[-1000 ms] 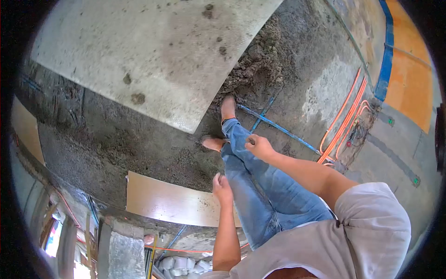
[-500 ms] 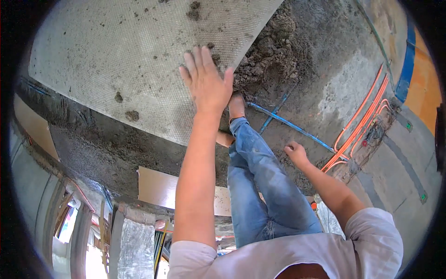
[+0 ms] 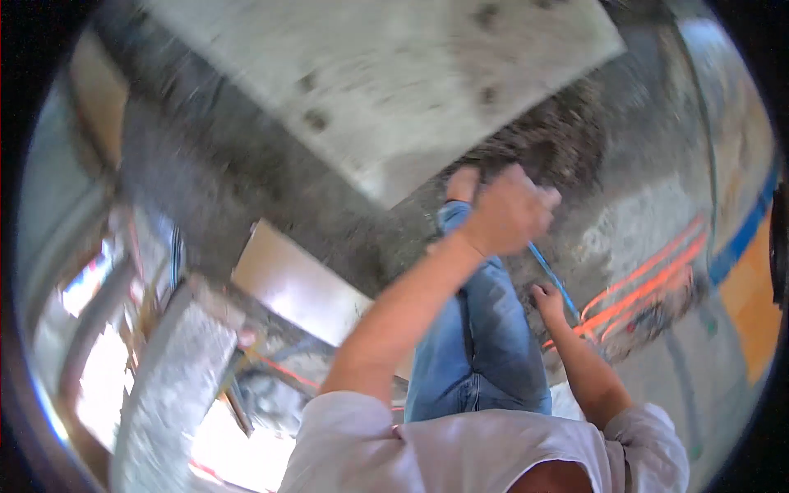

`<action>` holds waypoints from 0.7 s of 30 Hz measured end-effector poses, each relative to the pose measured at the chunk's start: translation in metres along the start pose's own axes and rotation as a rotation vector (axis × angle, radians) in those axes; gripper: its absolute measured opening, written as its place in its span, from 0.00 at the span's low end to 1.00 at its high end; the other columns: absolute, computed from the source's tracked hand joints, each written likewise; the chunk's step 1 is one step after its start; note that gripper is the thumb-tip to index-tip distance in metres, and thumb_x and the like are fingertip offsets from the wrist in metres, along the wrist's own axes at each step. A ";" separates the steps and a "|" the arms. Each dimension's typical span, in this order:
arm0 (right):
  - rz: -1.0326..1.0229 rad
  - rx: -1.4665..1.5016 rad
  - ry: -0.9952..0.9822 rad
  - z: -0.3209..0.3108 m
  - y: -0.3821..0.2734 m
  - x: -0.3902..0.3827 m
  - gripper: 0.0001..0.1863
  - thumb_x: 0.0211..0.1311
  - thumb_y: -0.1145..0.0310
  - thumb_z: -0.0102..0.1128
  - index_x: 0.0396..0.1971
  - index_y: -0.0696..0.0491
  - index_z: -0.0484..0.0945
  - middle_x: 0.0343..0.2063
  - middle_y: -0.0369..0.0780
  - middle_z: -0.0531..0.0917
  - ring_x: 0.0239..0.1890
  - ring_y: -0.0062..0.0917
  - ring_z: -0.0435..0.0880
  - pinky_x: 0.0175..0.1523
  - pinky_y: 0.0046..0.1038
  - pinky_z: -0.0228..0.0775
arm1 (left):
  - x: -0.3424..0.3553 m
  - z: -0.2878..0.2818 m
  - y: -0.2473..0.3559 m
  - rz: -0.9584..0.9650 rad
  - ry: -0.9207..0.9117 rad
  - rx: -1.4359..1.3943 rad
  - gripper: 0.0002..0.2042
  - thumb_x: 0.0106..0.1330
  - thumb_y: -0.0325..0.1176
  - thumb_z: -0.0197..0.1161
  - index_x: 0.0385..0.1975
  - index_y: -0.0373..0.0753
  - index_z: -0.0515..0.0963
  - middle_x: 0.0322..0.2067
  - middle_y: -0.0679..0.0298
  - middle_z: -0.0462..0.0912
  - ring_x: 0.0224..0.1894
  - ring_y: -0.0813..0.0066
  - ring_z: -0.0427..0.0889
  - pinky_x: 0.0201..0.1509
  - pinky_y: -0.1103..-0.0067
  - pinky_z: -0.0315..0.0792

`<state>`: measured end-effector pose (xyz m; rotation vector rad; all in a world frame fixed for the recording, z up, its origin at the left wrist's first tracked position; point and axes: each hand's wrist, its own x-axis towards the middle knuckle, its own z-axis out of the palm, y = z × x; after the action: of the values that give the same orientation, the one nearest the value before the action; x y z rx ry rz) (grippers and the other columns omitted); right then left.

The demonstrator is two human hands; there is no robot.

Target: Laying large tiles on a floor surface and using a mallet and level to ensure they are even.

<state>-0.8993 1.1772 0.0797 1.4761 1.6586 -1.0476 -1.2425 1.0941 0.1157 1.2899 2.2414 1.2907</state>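
Observation:
My left hand [image 3: 511,212] hangs over my jeans-clad knee, near a bare foot [image 3: 463,182], blurred by motion. Its fingers look bent, but I cannot make out how far, and nothing shows in it. Lower down, beside my leg, my right hand [image 3: 547,304] has its fingers curled, with no object visible in it. Ahead lies a large pale slab [image 3: 394,90] with dark mortar clumps on its face, its near corner pointing toward me. Dark, crumbly mortar [image 3: 567,135] lies heaped along its right edge, just beyond my left hand. Neither hand touches the slab.
A blue pipe [image 3: 549,271] passes between my hands. Orange conduits [image 3: 649,283] run along the floor on the right, near an orange board [image 3: 752,283] with a blue edge. A pale board [image 3: 300,279] lies at the left of my legs.
My left hand has come off the slab's face and moved right and toward me, its fingers no longer spread. The view has turned, shifting the slab's near corner rightward. My right hand stays low.

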 end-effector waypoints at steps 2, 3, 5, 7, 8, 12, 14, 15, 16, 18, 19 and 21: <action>0.128 0.064 -0.102 -0.019 0.003 0.000 0.13 0.48 0.65 0.60 0.30 0.58 0.80 0.25 0.47 0.82 0.30 0.36 0.81 0.37 0.32 0.71 | -0.061 0.026 0.030 -0.224 0.031 -0.029 0.15 0.53 0.34 0.59 0.41 0.41 0.74 0.25 0.61 0.75 0.31 0.61 0.75 0.35 0.67 0.71; 0.142 0.045 -0.104 -0.035 0.009 0.003 0.14 0.46 0.66 0.60 0.32 0.59 0.80 0.27 0.47 0.83 0.32 0.38 0.82 0.39 0.32 0.72 | -0.083 0.030 0.052 -0.381 0.020 -0.039 0.14 0.55 0.34 0.58 0.42 0.40 0.73 0.25 0.59 0.76 0.32 0.60 0.75 0.35 0.67 0.71; -0.308 -0.358 -0.094 -0.060 0.012 0.000 0.22 0.43 0.67 0.61 0.41 0.60 0.77 0.34 0.50 0.82 0.40 0.42 0.81 0.45 0.34 0.72 | -0.139 0.018 0.082 -0.548 -0.065 -0.112 0.12 0.58 0.33 0.56 0.41 0.40 0.73 0.26 0.56 0.78 0.32 0.57 0.77 0.34 0.65 0.72; -0.461 -0.532 -0.060 -0.072 -0.006 -0.015 0.26 0.42 0.68 0.61 0.47 0.57 0.74 0.35 0.50 0.81 0.39 0.39 0.81 0.43 0.33 0.72 | -0.204 -0.006 0.116 -0.848 -0.189 -0.064 0.10 0.59 0.33 0.54 0.38 0.40 0.74 0.27 0.55 0.79 0.32 0.53 0.78 0.34 0.63 0.72; -0.570 -0.668 -0.001 -0.074 -0.021 -0.020 0.31 0.40 0.68 0.61 0.52 0.55 0.71 0.37 0.49 0.81 0.37 0.35 0.81 0.40 0.33 0.72 | -0.248 -0.005 0.130 -0.909 -0.038 -0.072 0.09 0.59 0.33 0.54 0.37 0.41 0.73 0.26 0.55 0.78 0.31 0.51 0.78 0.33 0.63 0.72; -0.672 -0.766 0.023 -0.086 -0.072 -0.038 0.36 0.39 0.65 0.63 0.55 0.55 0.68 0.42 0.51 0.79 0.45 0.40 0.79 0.48 0.35 0.71 | -0.361 -0.016 0.211 -1.215 0.179 -0.038 0.10 0.56 0.30 0.52 0.38 0.42 0.74 0.35 0.56 0.79 0.38 0.55 0.79 0.39 0.63 0.73; -0.671 -0.758 0.011 -0.072 -0.107 -0.078 0.35 0.40 0.65 0.62 0.55 0.55 0.68 0.42 0.50 0.79 0.45 0.41 0.79 0.49 0.35 0.70 | -0.398 0.000 0.253 -1.367 0.304 -0.021 0.09 0.55 0.31 0.54 0.36 0.43 0.74 0.35 0.56 0.78 0.39 0.55 0.79 0.40 0.64 0.73; -0.613 -0.713 -0.012 -0.077 -0.115 -0.097 0.34 0.41 0.65 0.62 0.54 0.56 0.69 0.43 0.50 0.79 0.45 0.41 0.78 0.50 0.35 0.69 | -0.413 0.010 0.280 -1.464 0.333 -0.016 0.08 0.55 0.32 0.55 0.35 0.44 0.75 0.34 0.57 0.78 0.39 0.55 0.78 0.40 0.64 0.73; -0.959 -0.771 0.031 -0.085 -0.109 -0.089 0.30 0.44 0.66 0.61 0.52 0.58 0.70 0.42 0.49 0.79 0.45 0.38 0.79 0.50 0.32 0.70 | -0.421 0.018 0.305 -1.485 0.367 -0.032 0.08 0.54 0.32 0.55 0.35 0.45 0.75 0.33 0.58 0.77 0.38 0.55 0.78 0.41 0.64 0.73; -1.011 -1.002 0.054 -0.057 -0.122 -0.122 0.29 0.46 0.66 0.59 0.51 0.59 0.71 0.43 0.49 0.80 0.45 0.33 0.80 0.50 0.28 0.69 | -0.450 0.039 0.356 -1.629 0.426 -0.079 0.10 0.54 0.31 0.56 0.36 0.47 0.76 0.33 0.58 0.75 0.38 0.54 0.78 0.41 0.64 0.73; -1.060 -1.032 0.055 -0.040 -0.131 -0.142 0.29 0.46 0.66 0.59 0.51 0.59 0.71 0.43 0.49 0.80 0.45 0.33 0.80 0.50 0.28 0.69 | -0.462 0.053 0.381 -1.728 0.446 -0.137 0.11 0.53 0.30 0.57 0.37 0.47 0.77 0.33 0.57 0.74 0.39 0.54 0.77 0.42 0.64 0.72; -0.984 -1.027 -0.169 -0.016 -0.142 -0.182 0.30 0.46 0.66 0.59 0.52 0.59 0.70 0.42 0.49 0.80 0.45 0.32 0.80 0.50 0.26 0.69 | -0.493 0.101 0.428 -1.836 0.569 -0.149 0.13 0.52 0.30 0.57 0.39 0.48 0.77 0.37 0.55 0.74 0.42 0.54 0.77 0.45 0.64 0.72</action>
<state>-1.0152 1.1049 0.2659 -0.1258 2.2852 -0.5069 -0.6551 0.8534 0.2979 -1.2591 2.1331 0.8414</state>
